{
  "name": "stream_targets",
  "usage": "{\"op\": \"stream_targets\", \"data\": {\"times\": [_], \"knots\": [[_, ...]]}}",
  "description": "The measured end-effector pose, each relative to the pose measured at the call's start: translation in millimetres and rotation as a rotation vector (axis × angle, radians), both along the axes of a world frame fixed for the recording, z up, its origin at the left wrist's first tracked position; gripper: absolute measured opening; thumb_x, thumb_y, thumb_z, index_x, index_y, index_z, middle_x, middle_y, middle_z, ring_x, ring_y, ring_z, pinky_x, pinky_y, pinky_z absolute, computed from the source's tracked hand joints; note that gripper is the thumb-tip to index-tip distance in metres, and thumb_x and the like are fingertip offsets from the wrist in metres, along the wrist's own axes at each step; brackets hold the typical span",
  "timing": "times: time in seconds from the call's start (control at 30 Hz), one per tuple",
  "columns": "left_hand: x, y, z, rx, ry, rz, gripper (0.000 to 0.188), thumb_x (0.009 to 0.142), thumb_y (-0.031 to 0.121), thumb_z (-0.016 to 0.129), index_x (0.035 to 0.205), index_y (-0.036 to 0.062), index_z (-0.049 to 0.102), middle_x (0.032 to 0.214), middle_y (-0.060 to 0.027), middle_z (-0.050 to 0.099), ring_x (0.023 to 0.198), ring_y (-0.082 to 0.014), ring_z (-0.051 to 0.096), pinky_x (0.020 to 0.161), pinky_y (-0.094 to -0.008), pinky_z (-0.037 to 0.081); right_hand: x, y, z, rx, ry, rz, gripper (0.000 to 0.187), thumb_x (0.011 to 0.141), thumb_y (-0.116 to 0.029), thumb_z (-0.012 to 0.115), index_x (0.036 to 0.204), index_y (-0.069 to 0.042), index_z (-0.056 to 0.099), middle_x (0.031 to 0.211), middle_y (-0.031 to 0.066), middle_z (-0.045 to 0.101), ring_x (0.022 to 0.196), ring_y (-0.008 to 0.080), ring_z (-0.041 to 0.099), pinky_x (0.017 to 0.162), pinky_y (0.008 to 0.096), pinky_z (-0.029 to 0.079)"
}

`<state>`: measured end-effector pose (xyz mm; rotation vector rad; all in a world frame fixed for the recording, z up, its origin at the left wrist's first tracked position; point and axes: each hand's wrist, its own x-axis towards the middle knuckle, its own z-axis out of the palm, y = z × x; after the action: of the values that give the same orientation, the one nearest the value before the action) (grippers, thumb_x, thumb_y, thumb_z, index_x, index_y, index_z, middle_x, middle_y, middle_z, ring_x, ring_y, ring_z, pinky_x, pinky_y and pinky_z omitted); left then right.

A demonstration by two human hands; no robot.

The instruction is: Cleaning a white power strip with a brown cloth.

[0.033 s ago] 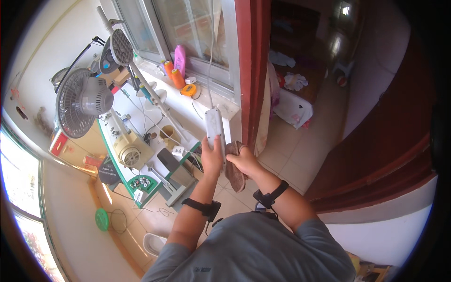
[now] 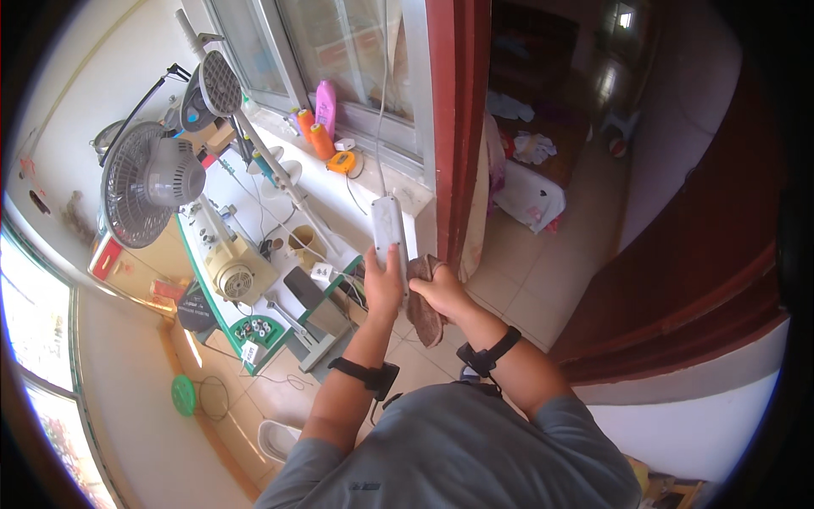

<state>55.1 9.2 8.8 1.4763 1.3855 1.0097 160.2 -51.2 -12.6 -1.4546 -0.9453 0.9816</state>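
My left hand [image 2: 385, 282] is closed around a long white power strip [image 2: 387, 219], held upright with its cord rising from the top end. In my right hand [image 2: 441, 293] is a brown cloth [image 2: 426, 322], bunched and hanging below the fingers, with the thumb pressed on it. The cloth is right beside the strip's lower part, near its edge; whether they touch I cannot tell. The face of the strip turned to me is plain with small dark dots, and its right side is partly covered by my fingers.
Left of me stands a green-edged table [image 2: 298, 316] with a cream sewing machine [image 2: 240, 270], bobbins and a mug. A grey fan [image 2: 146, 182] rises beyond it. Orange thread cones [image 2: 321, 142] and a pink bottle [image 2: 326, 105] line the sill. A red-brown door frame [image 2: 458, 127] is ahead.
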Motion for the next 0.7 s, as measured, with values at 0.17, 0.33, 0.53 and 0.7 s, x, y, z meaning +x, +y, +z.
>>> {"op": "stream_targets", "data": {"times": [0.17, 0.33, 0.53, 0.7], "knots": [[-4, 1, -3, -0.055, 0.072, -0.023, 0.067, 0.091, 0.048, 0.052, 0.136, -0.0012, 0.041, 0.125, -0.0288, 0.053, 0.120, -0.0385, 0.051, 0.100, -0.0395, 0.038, 1, -1, 24, -0.012, -0.113, -0.004, 0.030, 0.076, -0.017, 0.067, 0.100, 0.001, 0.064, 0.091, 0.0150, 0.068, 0.087, 0.0242, 0.066, 0.077, 0.0349, 0.050], [1, 1, -4, -0.051, 0.016, -0.062, 0.067, 0.091, 0.048, 0.052, 0.135, -0.0015, 0.043, 0.126, -0.0283, 0.053, 0.120, -0.0378, 0.051, 0.100, -0.0392, 0.039, 14, 15, 4, -0.044, -0.205, -0.034, 0.035, 0.075, -0.024, 0.069, 0.098, 0.002, 0.065, 0.092, 0.0163, 0.069, 0.086, 0.0266, 0.067, 0.077, 0.0365, 0.051], [-5, 11, -3, 0.031, 0.013, 0.018, 0.065, 0.091, 0.046, 0.053, 0.134, -0.0022, 0.044, 0.124, -0.0281, 0.054, 0.118, -0.0376, 0.053, 0.099, -0.0390, 0.039, -5, 4, -2, 0.089, -0.011, 0.026, 0.028, 0.077, -0.017, 0.067, 0.098, 0.002, 0.064, 0.089, 0.0147, 0.068, 0.083, 0.0244, 0.066, 0.076, 0.0353, 0.050], [-6, 9, -3, -0.061, -0.024, -0.033, 0.065, 0.091, 0.047, 0.053, 0.134, -0.0005, 0.044, 0.125, -0.0279, 0.054, 0.118, -0.0373, 0.052, 0.099, -0.0392, 0.039, 5, 13, 20, 0.073, -0.055, 0.058, 0.029, 0.077, -0.016, 0.067, 0.099, 0.003, 0.063, 0.090, 0.0153, 0.067, 0.084, 0.0249, 0.066, 0.076, 0.0359, 0.050]]}}
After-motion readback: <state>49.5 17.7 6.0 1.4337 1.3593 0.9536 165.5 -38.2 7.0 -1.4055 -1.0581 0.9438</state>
